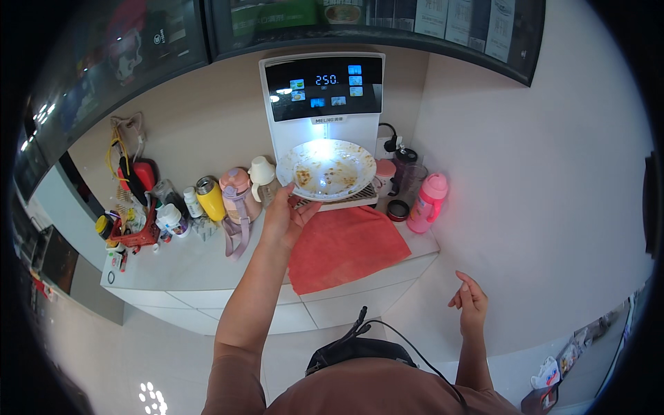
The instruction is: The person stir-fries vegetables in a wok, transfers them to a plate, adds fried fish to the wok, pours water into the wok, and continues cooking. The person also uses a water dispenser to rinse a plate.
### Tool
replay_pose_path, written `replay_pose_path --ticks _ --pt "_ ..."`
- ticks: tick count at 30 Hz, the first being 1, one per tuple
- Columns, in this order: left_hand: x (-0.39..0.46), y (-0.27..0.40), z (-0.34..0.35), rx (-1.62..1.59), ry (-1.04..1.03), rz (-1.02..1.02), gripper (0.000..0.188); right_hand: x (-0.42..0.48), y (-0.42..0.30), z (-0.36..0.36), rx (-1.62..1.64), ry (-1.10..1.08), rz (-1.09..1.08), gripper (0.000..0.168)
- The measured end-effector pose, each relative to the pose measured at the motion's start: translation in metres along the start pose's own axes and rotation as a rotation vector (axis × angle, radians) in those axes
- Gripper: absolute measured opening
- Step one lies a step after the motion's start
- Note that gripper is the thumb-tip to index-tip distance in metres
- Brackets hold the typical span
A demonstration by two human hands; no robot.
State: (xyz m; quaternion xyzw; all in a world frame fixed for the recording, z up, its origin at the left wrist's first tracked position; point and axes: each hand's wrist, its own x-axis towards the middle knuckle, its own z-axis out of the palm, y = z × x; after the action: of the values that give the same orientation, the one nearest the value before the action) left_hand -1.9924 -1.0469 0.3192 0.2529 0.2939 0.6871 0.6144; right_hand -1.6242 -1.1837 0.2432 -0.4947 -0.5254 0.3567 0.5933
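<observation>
My left hand (285, 215) grips the near left rim of a white plate (326, 170) smeared with brown food residue. The plate is held under the lit outlet of a white countertop water dispenser (324, 93), above its drip tray (353, 199). Bright light glares on the far part of the plate; whether water runs there I cannot tell. Below the plate a red cloth (347, 249) lies on the counter and hangs over its front edge. My right hand (471, 298) hangs in the air beyond the counter's right front corner, fingers partly curled, holding nothing.
Left of the dispenser stand a lidded baby bottle (263, 179), a pink bottle with a strap (241, 194), a yellow flask (211, 198) and a red basket (137, 233). On the right are a pink bottle (429, 202), a clear cup (413, 181) and a dark lid (398, 210). Dark-framed cabinets (378, 39) hang above.
</observation>
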Motion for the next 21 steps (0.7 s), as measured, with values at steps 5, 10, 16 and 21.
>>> replay_pose_path --ticks 5,10,16,21 --pt "0.0007 0.0002 0.0007 0.010 -0.014 -0.026 0.034 -0.0003 0.0035 -0.0010 0.019 -0.011 0.013 0.029" --pt "0.0007 0.0008 -0.0002 0.002 -0.023 -0.021 0.034 -0.0008 0.0044 -0.0002 0.019 -0.026 0.014 0.029" --pt "-0.0011 0.0017 0.0035 0.004 0.011 0.008 0.035 -0.0006 0.0021 0.0033 0.024 -0.039 0.016 0.030" --pt "-0.0036 0.0036 0.0070 0.016 0.019 0.015 0.035 -0.0006 0.0012 0.0048 0.026 -0.061 0.016 0.029"
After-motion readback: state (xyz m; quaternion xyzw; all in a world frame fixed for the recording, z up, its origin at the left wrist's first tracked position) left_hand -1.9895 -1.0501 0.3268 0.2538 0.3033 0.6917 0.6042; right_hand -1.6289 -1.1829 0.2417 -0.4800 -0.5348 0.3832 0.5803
